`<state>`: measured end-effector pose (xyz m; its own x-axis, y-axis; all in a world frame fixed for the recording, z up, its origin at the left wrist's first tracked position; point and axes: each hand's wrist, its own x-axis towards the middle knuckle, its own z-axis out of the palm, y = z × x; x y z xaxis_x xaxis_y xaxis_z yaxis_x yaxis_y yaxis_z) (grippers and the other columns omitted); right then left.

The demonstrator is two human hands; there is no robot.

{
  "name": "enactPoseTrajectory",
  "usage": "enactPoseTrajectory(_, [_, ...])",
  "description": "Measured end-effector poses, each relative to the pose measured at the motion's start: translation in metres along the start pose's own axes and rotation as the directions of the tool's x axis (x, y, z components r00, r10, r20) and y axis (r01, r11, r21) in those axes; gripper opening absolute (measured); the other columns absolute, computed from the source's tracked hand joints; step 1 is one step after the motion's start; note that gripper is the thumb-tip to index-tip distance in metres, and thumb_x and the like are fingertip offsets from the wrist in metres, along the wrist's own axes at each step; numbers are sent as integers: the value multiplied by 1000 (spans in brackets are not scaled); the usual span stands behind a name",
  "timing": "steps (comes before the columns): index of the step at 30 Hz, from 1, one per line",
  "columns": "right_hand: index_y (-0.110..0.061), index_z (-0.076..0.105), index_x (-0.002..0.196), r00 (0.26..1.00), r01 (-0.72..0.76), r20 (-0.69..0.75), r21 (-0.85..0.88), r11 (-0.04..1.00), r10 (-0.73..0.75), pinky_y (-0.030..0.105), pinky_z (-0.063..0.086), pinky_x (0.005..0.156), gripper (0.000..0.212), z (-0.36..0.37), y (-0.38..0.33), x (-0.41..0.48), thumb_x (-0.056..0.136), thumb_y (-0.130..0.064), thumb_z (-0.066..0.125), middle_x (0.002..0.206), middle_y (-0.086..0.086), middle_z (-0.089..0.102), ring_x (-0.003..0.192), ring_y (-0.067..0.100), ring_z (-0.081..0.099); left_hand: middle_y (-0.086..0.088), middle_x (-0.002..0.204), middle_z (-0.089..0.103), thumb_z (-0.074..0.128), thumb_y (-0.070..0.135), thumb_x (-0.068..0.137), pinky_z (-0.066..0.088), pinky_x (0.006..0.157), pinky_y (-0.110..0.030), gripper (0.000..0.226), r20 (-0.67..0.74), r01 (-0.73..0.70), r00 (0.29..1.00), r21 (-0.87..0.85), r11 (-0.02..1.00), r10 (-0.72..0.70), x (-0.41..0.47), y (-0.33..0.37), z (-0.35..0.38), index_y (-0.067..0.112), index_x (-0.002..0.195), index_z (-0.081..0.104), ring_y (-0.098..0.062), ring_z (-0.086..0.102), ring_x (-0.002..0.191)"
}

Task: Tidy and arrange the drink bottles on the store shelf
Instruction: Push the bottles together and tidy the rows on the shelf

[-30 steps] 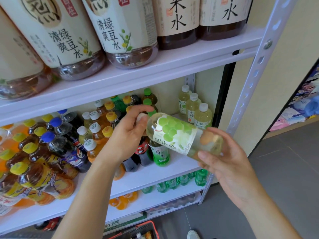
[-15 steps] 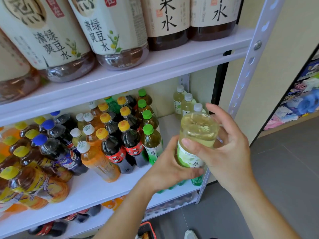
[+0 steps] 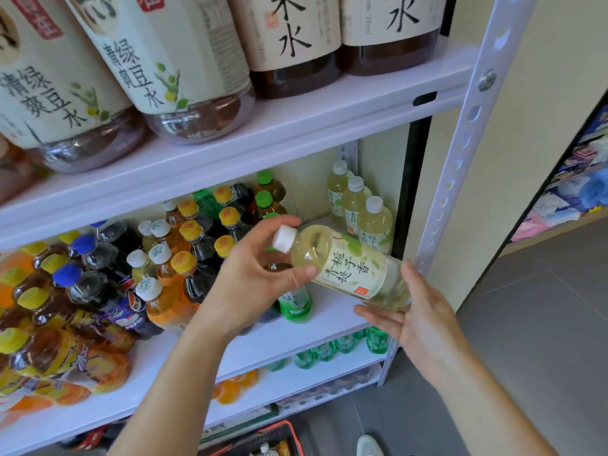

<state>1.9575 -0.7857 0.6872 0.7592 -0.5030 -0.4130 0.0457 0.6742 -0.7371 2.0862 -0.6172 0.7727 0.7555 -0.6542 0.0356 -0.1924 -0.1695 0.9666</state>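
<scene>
A pale yellow-green drink bottle (image 3: 348, 266) with a white cap and a cream label lies nearly sideways in the air in front of the middle shelf (image 3: 332, 317), cap to the left. My left hand (image 3: 250, 278) grips its neck and shoulder, fingers curled over the cap. My right hand (image 3: 418, 320) cups its base from below and behind. Three matching pale bottles (image 3: 357, 209) stand in a row at the shelf's right end, behind the held bottle.
Cola, orange and tea bottles (image 3: 184, 258) crowd the middle shelf's left and centre; a green bottle (image 3: 296, 304) stands near its front. Large jugs (image 3: 184, 70) fill the shelf above. A white upright post (image 3: 460, 159) bounds the right. A red basket (image 3: 263, 442) sits on the floor.
The bottle swung from base-toward-me to nearly sideways, cap left and label up. My left hand moved up to its neck; my right hand dropped under its base.
</scene>
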Motion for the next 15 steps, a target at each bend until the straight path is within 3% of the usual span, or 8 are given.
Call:
enactPoseTrajectory(3, [-10, 63, 112, 990, -138, 27, -6, 990, 138, 33, 59, 58, 44, -1, 11, 17, 96, -49, 50, 96, 24, 73, 84, 42, 72, 1, 95, 72, 91, 32, 63, 60, 76, -43, 64, 28, -20, 1000, 358, 933, 11, 16, 2, 9, 35, 113, 52, -18, 71, 87])
enactPoseTrajectory(5, [-12, 61, 113, 979, -200, 13, -110, 974, 203, 34, 59, 60, 46, 2, 15, 30, 98, -52, 44, 98, 23, 73, 86, 37, 73, 7, 90, 70, 91, 42, 61, 57, 72, -37, 62, -24, -32, 998, 539, 842, 53, 33, 4, 11, 38, 108, 52, -14, 67, 82])
enactPoseTrajectory(7, [-20, 58, 121, 983, -185, -36, -242, 952, 182, 36, 59, 66, 41, 6, 17, 43, 100, -50, 41, 113, 11, 68, 92, 28, 73, 13, 86, 65, 89, 47, 59, 51, 66, -27, 61, -21, -60, 995, 657, 751, 98, 52, 6, 13, 40, 106, 51, -10, 62, 79])
enactPoseTrajectory(10, [-25, 38, 145, 998, -27, -67, -465, 885, -5, 39, 52, 88, 48, 11, 21, 63, 100, -39, 47, 139, 6, 50, 115, 19, 56, 8, 88, 60, 87, 47, 61, 40, 62, -29, 63, 80, -154, 984, 824, 545, 158, 90, 0, 20, 34, 109, 48, -16, 57, 79])
enactPoseTrajectory(15, [-12, 32, 147, 907, 299, -7, -692, 657, -420, 42, 37, 109, 71, 23, 16, 89, 84, -9, 64, 144, 10, 40, 131, 26, 40, 4, 76, 52, 83, 52, 64, 35, 60, -31, 66, 106, -120, 989, 983, 138, 106, 168, -17, 26, 27, 109, 42, -21, 53, 70])
